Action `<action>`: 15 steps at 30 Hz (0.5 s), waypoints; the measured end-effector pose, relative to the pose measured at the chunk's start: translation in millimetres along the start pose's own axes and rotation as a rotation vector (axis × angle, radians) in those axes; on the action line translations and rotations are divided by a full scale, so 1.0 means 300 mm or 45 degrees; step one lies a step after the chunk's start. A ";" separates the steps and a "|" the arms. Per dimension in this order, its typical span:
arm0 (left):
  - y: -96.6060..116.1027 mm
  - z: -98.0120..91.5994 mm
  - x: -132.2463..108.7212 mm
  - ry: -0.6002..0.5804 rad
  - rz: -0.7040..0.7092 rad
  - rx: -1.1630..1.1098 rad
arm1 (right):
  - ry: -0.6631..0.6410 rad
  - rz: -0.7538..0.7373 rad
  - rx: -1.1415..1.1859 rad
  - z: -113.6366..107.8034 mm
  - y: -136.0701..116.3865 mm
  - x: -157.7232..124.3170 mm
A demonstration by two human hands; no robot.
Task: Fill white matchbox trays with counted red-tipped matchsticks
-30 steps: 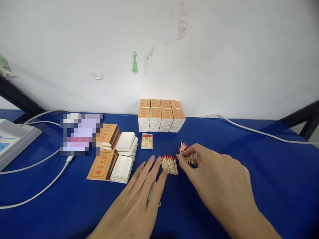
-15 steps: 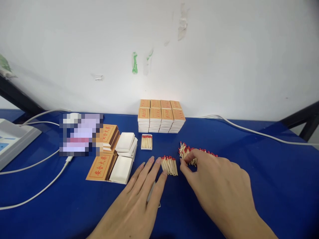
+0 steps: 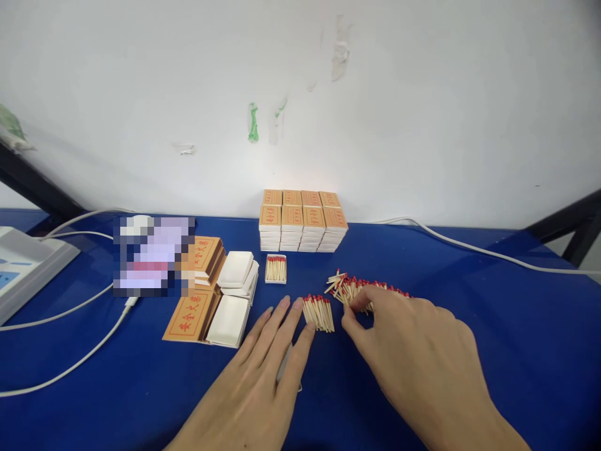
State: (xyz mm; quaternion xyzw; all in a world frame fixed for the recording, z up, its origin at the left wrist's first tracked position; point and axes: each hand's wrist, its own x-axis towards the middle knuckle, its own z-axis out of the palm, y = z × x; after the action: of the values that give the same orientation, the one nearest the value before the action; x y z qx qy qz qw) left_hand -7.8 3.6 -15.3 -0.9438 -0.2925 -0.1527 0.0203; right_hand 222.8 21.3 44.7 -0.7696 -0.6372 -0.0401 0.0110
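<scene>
Our left hand lies flat, fingers loosely spread, forefinger and thumb at the edge of a small bunch of matches, while our right hand curls thumb and forefinger close together at a loose pile of matches, though we can't tell whether they pinch one. Since a second ago, several matches at the pile's left end have splayed outward; beyond, the filled tray and stacked matchboxes stay put.

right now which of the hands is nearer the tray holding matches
Left. The left hand is just in front of the tray; the right hand is farther off, to its right.
</scene>
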 end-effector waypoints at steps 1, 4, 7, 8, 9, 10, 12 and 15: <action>0.000 0.001 0.001 0.000 -0.001 0.008 | -0.037 0.026 0.000 -0.008 -0.005 0.003; 0.000 0.005 0.000 -0.010 0.003 0.008 | -0.102 0.089 0.048 -0.026 -0.009 0.010; -0.001 0.005 -0.004 -0.014 0.000 -0.010 | -0.087 0.118 0.167 -0.034 0.002 0.008; -0.001 0.003 -0.005 -0.010 0.001 -0.015 | -0.082 0.109 0.223 -0.035 0.005 0.006; -0.001 0.001 -0.005 -0.009 -0.002 -0.014 | -0.081 0.088 0.282 -0.036 0.006 0.003; 0.000 -0.001 -0.005 -0.012 -0.002 -0.013 | -0.085 0.061 0.335 -0.036 0.005 0.000; 0.001 -0.005 -0.003 -0.011 -0.011 -0.021 | -0.090 0.006 0.411 -0.035 -0.004 -0.008; 0.000 -0.005 0.001 -0.018 -0.039 -0.081 | -0.071 -0.049 0.462 -0.028 -0.023 -0.017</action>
State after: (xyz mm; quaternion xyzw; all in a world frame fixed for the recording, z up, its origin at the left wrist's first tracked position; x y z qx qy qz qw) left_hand -7.9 3.6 -13.7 -0.9404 -0.3020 -0.1557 -0.0142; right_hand 214.8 17.0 52.5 -0.7436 -0.6485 0.0967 0.1311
